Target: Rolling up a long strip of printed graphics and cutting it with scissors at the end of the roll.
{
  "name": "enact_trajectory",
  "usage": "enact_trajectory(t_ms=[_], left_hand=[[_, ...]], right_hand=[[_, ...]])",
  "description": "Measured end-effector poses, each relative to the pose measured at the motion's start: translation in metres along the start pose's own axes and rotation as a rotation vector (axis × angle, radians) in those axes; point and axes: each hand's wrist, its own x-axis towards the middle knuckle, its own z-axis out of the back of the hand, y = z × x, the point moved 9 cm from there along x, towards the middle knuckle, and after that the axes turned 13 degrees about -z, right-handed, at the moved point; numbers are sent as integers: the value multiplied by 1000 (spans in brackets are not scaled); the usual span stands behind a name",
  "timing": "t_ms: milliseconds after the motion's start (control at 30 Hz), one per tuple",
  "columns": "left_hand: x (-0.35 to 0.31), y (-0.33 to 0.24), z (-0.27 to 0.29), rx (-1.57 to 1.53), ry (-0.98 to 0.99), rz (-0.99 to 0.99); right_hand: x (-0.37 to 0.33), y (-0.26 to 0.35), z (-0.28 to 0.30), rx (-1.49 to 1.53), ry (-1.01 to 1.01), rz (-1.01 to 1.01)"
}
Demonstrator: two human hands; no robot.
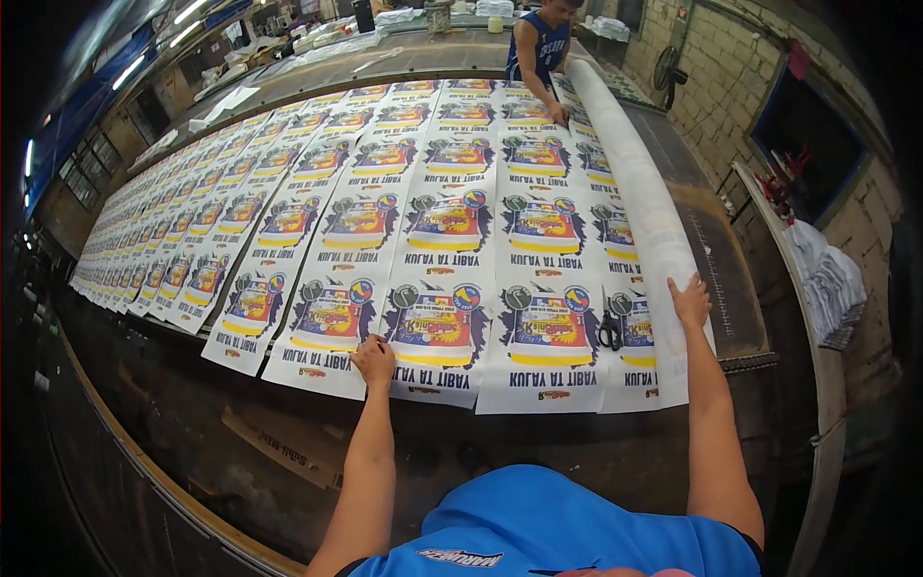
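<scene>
Rows of white printed sheets (550, 332) with colourful bag pictures cover the long table, slightly overlapping in strips. My left hand (373, 363) is closed, fingers pinched at the near edge between two strips. On the right, my right hand (690, 300) lies with spread fingers on the near end of a long white roll of material (644, 192). Black-handled scissors (610, 331) rest on the sheets just left of the roll. Across the table, a co-worker (540, 48) in a blue sleeveless top leans over, one hand (558, 113) on the sheets beside the roll.
Beyond the roll, the dark table surface (716, 260) shows at the right. A wooden rail (803, 260) runs along that side, with folded white cloth (827, 284) hanging over it. Another long table (385, 58) stands behind. A cardboard piece (274, 444) lies below the near edge.
</scene>
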Motion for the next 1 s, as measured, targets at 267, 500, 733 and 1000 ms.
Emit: enact_trajectory(t_ms=[267, 500, 733, 1000], left_hand=[[11, 5, -52, -314, 338, 177], [-27, -164, -116, -514, 940, -74], [-18, -227, -148, -456, 920, 37], [0, -263, -134, -827, 681, 99]], right_hand=[[8, -1, -4, 2, 39, -12], [10, -5, -4, 41, -7, 12], [10, -6, 1, 90, 16, 10], [16, -8, -1, 81, -20, 29]])
